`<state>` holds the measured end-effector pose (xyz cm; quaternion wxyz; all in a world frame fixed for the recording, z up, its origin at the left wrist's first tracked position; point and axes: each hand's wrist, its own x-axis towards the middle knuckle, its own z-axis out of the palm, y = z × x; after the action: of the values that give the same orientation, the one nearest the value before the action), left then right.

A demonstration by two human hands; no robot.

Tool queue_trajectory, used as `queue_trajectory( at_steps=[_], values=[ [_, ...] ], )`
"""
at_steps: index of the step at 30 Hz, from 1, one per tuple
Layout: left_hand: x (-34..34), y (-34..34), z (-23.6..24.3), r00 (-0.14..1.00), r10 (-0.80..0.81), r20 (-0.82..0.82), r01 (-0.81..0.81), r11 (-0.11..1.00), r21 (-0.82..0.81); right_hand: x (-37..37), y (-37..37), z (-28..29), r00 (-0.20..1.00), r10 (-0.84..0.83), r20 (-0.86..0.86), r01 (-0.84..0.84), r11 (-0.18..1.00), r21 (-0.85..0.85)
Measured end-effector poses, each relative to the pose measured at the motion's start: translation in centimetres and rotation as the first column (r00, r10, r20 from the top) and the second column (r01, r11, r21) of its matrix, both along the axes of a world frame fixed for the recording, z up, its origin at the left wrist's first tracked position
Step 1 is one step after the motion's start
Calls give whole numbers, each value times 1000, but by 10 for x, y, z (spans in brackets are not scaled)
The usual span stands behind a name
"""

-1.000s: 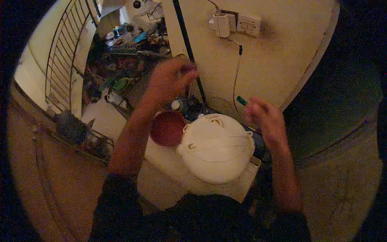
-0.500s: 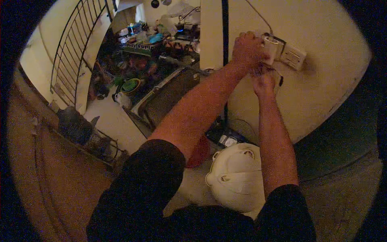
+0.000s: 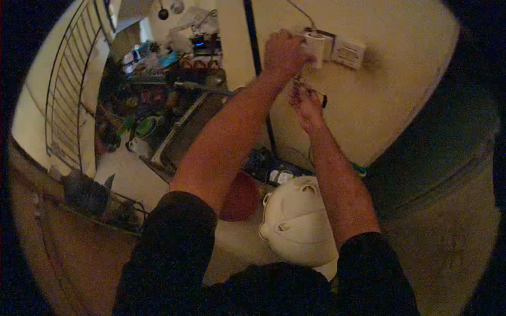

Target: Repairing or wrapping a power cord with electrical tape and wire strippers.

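Note:
My left hand [image 3: 286, 55] grips the left side of a small white box [image 3: 315, 50] against the cream wall, its fingers closed at the box's edge. Just beneath, my right hand [image 3: 307, 108] is raised with its fingers bent together. Whatever lies between those fingers is too small and dark to make out. A short dark piece like a cord end [image 3: 324, 101] sticks out beside the right hand. Right of the box, a white wall socket plate [image 3: 349, 54] is fixed to the wall. A thin cable [image 3: 303, 13] runs down the wall to the box.
Below my arms stands a rounded cream plastic container [image 3: 298, 224], with a red round object [image 3: 240, 197] beside it. A dark vertical strip [image 3: 253, 37] runs along the wall's edge. Farther left are a cluttered kitchen area with a blue flame [image 3: 199, 44] and a stair railing [image 3: 71, 79].
The view has shifted, so the wall and box sit farther left and slightly higher. My right hand has dropped a little away from the box; my left hand stays at it.

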<state>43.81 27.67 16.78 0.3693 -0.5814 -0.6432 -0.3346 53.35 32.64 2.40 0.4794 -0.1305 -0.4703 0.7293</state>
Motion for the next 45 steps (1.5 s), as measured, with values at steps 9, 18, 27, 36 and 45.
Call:
queue_trajectory(
  at_steps=[9, 18, 27, 36, 45],
  values=[
    [55, -86, -78, 304, -254, 918, 545, 837, 50, 60, -77, 38, 993, 79, 84, -66, 988, -140],
    [76, -107, -93, -166, -316, 934, 637, 689, 346, 137, -113, 47, 723, 58, 688, -299, 924, 237],
    [87, -123, -75, -192, -471, 861, 579, 654, 487, 149, -72, -3, 899, -215, 381, -135, 692, 709],
    [91, -136, -81, 66, -516, 854, 583, 714, 387, 154, -78, 1, 876, -27, 482, -227, 858, 461],
    [101, -147, -69, 222, -550, 805, 611, 722, 325, 167, -92, 29, 878, -102, 467, -209, 795, 569]
  ],
)
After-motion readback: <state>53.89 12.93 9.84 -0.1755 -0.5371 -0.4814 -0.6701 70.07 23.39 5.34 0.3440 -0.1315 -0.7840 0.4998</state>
